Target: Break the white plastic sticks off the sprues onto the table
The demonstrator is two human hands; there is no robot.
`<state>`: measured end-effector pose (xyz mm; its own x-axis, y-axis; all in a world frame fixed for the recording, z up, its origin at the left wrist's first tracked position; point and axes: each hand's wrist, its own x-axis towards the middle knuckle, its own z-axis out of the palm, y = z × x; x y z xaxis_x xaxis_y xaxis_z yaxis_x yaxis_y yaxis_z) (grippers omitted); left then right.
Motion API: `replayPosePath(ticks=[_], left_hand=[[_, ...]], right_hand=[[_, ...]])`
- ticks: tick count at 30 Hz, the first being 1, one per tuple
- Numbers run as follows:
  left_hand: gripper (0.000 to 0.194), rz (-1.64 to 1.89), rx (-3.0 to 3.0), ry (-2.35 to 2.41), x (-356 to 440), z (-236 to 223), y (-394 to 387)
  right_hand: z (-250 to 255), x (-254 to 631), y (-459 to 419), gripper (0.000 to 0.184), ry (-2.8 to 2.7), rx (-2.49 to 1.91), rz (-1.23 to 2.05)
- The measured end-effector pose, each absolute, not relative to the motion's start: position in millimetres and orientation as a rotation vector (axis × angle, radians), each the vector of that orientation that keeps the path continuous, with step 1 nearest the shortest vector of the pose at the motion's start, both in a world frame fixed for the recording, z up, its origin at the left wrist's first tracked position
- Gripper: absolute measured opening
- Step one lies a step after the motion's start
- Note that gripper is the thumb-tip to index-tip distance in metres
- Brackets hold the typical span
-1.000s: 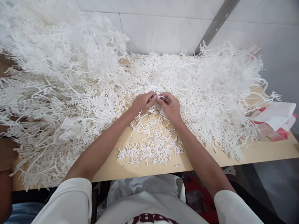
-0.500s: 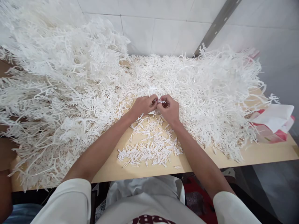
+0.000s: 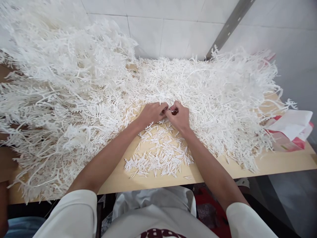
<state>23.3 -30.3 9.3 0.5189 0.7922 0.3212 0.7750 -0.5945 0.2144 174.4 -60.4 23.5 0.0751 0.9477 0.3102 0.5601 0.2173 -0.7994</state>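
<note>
My left hand [image 3: 152, 113] and my right hand [image 3: 179, 115] meet at the middle of the wooden table [image 3: 272, 162], fingers curled and pinching a small white plastic branched piece [image 3: 170, 109] between them. Just below my hands lies a small heap of short loose white plastic sticks [image 3: 158, 155]. All around spreads a large tangle of white plastic branched sprues [image 3: 74, 92], highest at the left.
A red and white plastic bag [image 3: 289, 130] lies at the table's right edge. A white tiled wall [image 3: 173, 29] stands behind, with a grey metal bar [image 3: 230, 26] leaning against it. More sprues [image 3: 235, 99] cover the right half.
Both hands have closed tighter on the small piece and drawn slightly nearer to me. The heaps have not moved.
</note>
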Motion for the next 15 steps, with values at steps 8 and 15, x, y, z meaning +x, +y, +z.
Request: replayPosePath(ticks=[8,15], left_hand=[[0.019,0.688,2.687,1.433,27.3,6.8,-30.2],[0.022,0.845,2.570,1.392,19.2,6.7,-29.1]], right_hand=[[18.2,174.9,-58.1,0.025,-1.622,-1.407,0.469],[23.2,176.0,-59.7,0.012,-1.675,-1.337,0.531]])
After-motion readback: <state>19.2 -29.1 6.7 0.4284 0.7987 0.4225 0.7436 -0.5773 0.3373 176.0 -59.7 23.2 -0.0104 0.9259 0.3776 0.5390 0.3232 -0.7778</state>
